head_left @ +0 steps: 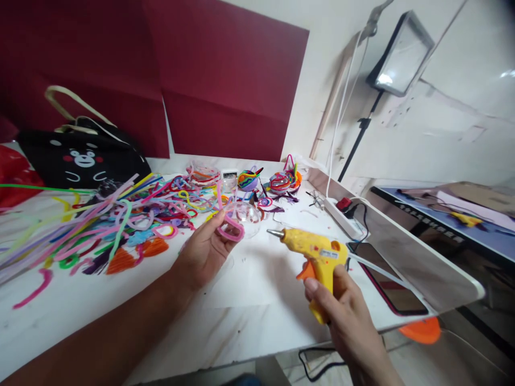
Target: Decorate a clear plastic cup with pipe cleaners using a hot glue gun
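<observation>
A: What have you got in each hand?

B: Your left hand (207, 249) is closed around a pink pipe cleaner (230, 225) bent into a loop, pinched between thumb and fingertips above the white table (249, 300). Your right hand (341, 311) grips the handle of a yellow glue gun (316, 252), with a finger by the orange trigger.

A: And how do the two sit against each other?

B: The gun's metal tip points left toward the loop but stays apart from it; a gap of bare table shows between them. The loop is just beside a clear plastic dome (247, 214), which sits right behind your left fingers.

A: What lies around them?

B: A heap of coloured pipe cleaners (100, 225) spreads to the left of your left hand. A phone (392, 287) lies to the right of the gun, near a white power strip (346, 214). A black bag (80, 158) stands at the back left.

A: Anything you can't make out?

B: Whether the loop touches the dome is unclear. Your right hand covers the bottom of the gun's handle, and your palm hides the loop's lower end.
</observation>
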The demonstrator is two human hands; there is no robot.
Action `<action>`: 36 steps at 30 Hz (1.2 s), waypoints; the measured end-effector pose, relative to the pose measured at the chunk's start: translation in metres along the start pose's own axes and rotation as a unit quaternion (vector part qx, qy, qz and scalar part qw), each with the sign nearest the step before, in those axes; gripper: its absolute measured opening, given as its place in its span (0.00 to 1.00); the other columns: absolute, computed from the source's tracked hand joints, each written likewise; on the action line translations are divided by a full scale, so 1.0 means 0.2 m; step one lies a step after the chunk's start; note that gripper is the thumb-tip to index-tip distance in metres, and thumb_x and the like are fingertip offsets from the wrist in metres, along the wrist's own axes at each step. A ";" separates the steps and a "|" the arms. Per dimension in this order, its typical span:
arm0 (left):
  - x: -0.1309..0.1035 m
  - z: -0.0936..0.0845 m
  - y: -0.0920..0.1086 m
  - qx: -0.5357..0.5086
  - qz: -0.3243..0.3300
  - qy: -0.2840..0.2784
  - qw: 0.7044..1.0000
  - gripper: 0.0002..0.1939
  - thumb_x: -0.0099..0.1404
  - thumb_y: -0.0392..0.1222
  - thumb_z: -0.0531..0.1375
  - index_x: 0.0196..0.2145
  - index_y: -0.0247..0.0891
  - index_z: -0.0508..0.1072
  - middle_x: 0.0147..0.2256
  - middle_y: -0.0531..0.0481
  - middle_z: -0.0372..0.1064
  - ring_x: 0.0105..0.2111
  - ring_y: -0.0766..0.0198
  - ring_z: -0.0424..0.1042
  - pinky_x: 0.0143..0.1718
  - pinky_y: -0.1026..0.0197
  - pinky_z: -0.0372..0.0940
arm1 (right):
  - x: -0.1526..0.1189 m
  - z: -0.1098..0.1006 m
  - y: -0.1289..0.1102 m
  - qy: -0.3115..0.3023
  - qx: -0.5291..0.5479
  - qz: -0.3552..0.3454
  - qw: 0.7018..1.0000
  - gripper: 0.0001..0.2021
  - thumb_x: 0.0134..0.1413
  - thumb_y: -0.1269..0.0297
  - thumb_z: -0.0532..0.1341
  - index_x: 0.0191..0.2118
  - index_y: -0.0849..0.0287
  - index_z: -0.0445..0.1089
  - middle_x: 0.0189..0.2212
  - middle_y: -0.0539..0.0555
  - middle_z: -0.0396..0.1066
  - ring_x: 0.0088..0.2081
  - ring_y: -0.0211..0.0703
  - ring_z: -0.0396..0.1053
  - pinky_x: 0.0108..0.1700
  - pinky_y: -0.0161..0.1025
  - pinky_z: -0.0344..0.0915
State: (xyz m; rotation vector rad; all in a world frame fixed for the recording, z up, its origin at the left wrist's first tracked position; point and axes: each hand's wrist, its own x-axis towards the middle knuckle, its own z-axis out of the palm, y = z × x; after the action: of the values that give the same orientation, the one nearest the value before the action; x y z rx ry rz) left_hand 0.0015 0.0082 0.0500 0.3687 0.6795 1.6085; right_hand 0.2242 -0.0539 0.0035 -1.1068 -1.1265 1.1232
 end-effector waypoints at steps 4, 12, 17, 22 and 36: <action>-0.01 0.01 0.00 0.000 -0.014 0.008 1.000 0.15 0.71 0.30 0.51 0.27 0.33 0.71 0.22 0.52 0.72 0.20 0.70 0.73 0.23 0.68 0.71 | -0.05 0.08 -0.02 -0.022 0.011 0.022 0.999 0.19 0.50 0.52 0.68 0.42 0.59 0.73 0.33 0.55 0.74 0.24 0.34 0.63 0.24 0.32 0.62; -0.03 0.02 0.01 0.010 -0.033 -0.001 0.999 0.16 0.71 0.31 0.50 0.27 0.33 0.70 0.21 0.52 0.71 0.20 0.70 0.72 0.22 0.69 0.71 | -0.07 0.12 0.00 -0.053 -0.004 -0.013 0.998 0.19 0.52 0.53 0.67 0.47 0.58 0.69 0.42 0.59 0.76 0.24 0.36 0.66 0.23 0.33 0.67; -0.03 0.02 0.00 0.015 -0.033 0.007 0.999 0.15 0.71 0.30 0.51 0.27 0.33 0.71 0.21 0.52 0.71 0.19 0.70 0.72 0.22 0.69 0.71 | -0.09 0.15 0.00 -0.028 -0.006 -0.008 1.000 0.18 0.54 0.53 0.65 0.47 0.56 0.68 0.44 0.59 0.77 0.27 0.38 0.68 0.26 0.35 0.68; -0.03 0.02 0.00 0.013 -0.028 0.007 1.000 0.16 0.71 0.30 0.50 0.27 0.33 0.71 0.21 0.52 0.70 0.19 0.70 0.72 0.20 0.69 0.70 | -0.10 0.16 -0.02 -0.015 -0.018 -0.005 1.000 0.17 0.53 0.53 0.66 0.44 0.56 0.69 0.39 0.56 0.77 0.26 0.38 0.68 0.26 0.34 0.67; -0.03 0.02 -0.01 0.009 -0.038 0.012 0.999 0.16 0.71 0.30 0.50 0.27 0.32 0.72 0.21 0.52 0.70 0.19 0.70 0.71 0.21 0.69 0.71 | -0.11 0.16 0.00 -0.017 -0.031 -0.010 0.999 0.18 0.52 0.49 0.65 0.44 0.55 0.69 0.37 0.55 0.76 0.29 0.41 0.70 0.28 0.36 0.68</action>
State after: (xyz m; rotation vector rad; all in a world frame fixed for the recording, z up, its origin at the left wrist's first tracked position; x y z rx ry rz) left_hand 0.0064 0.0038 0.0533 0.3326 0.7182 1.5382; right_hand 0.1908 -0.0734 0.0055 -1.1259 -1.2023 1.1013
